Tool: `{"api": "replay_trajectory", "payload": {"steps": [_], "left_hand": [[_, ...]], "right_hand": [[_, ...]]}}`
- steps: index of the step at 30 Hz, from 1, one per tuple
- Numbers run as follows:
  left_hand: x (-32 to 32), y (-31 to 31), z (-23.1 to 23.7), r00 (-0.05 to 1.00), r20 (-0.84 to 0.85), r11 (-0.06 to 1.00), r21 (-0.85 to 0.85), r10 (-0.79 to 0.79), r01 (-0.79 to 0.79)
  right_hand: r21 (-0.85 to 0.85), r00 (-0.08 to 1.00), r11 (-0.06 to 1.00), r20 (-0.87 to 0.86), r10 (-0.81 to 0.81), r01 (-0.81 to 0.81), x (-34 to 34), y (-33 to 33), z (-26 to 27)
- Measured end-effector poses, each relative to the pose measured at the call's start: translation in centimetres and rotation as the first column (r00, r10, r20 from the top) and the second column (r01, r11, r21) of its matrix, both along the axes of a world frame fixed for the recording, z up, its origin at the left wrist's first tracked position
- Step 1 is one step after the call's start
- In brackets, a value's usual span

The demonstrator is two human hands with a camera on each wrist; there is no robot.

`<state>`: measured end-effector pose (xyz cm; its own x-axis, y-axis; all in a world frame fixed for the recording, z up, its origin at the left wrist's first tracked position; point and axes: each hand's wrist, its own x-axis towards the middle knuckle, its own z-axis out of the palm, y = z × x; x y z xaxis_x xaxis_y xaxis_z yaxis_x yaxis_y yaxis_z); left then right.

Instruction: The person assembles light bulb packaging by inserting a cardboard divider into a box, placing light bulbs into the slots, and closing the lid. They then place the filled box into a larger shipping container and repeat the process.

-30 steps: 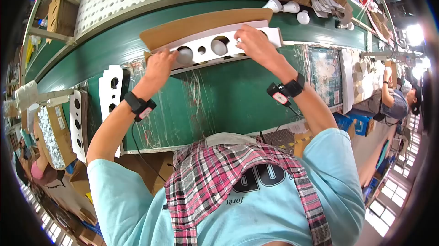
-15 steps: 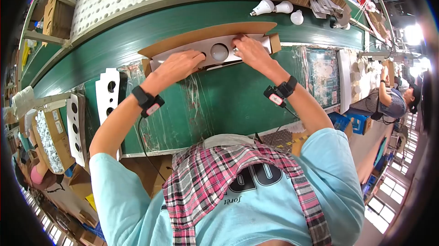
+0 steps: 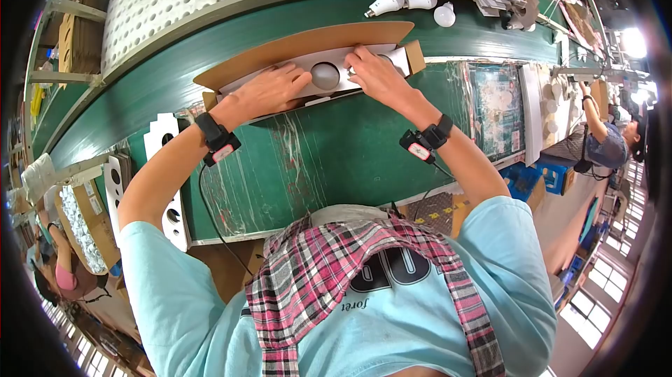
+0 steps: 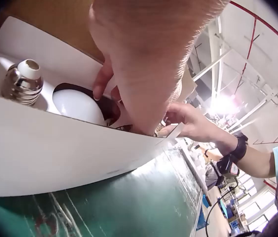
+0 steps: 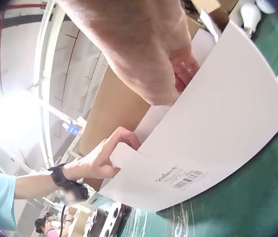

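Long white cardboard box (image 5: 218, 118), brown inside, lies open on green worktop (image 3: 315, 153). Inside: round white bulb (image 4: 77, 104) in a hole; silver screw base (image 4: 24, 86) upright beside it. Left hand (image 3: 273, 88) and right hand (image 3: 380, 77) reach in; grip of each: cannot tell, fingertips partly hidden. Three white bulbs (image 3: 386, 3) lie beyond.

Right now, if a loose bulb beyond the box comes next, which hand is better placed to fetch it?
Probably the right hand: it is near the end of the box closest to the loose bulbs. The left hand sits farther along, toward the other end, so its reach would be longer.
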<state>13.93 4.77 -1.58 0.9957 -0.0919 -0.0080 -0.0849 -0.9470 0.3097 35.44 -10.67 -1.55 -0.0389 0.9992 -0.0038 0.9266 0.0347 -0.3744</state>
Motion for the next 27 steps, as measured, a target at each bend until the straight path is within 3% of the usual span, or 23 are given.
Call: {"api": "replay_trajectory", "payload": {"steps": [5, 8, 11, 14, 17, 20, 23, 27], "left_hand": [[-0.9, -1.4, -0.8, 0.992, 0.123, 0.991, 0.130, 0.018, -0.034], [-0.4, -2.2, 0.4, 0.976, 0.136, 0.974, 0.125, 0.172, -0.190], [-0.5, -2.2, -0.1, 0.978, 0.131, 0.968, 0.169, 0.162, -0.183], [-0.7, -1.6, 2.6, 0.979, -0.073, 0.951, -0.235, 0.190, -0.202], [-1.1, -1.6, 0.3, 0.987, 0.110, 0.989, -0.105, 0.115, -0.103], [-1.5, -2.4, -2.1, 0.986, 0.117, 0.993, 0.015, 0.115, -0.118], [-1.3, -2.0, -1.4, 0.991, 0.045, 0.989, -0.085, 0.125, -0.120], [-2.1, -2.3, 2.6, 0.972, -0.002, 0.953, -0.195, 0.236, -0.232]], "right_hand": [[0.015, 1.000, 1.000, -0.005, -0.007, 0.007, -0.4, -0.5, 0.2], [0.042, 0.999, 0.999, -0.027, -0.017, 0.019, -0.4, -0.7, -0.5], [0.069, 0.998, 0.997, 0.047, -0.030, 0.026, -0.2, -0.9, -0.5], [0.082, 1.000, 0.997, -0.016, 0.004, -0.003, 0.5, -1.3, -0.8], [0.058, 1.000, 0.998, 0.003, 0.013, -0.013, 0.8, -1.4, -0.9], [0.022, 0.998, 0.999, -0.043, 0.040, -0.039, 1.1, -1.4, -0.6], [0.033, 0.999, 0.999, -0.021, 0.031, -0.030, 1.0, -1.5, -0.9], [0.163, 0.974, 0.986, 0.216, -0.070, 0.035, 1.4, -3.0, 2.4]]}}
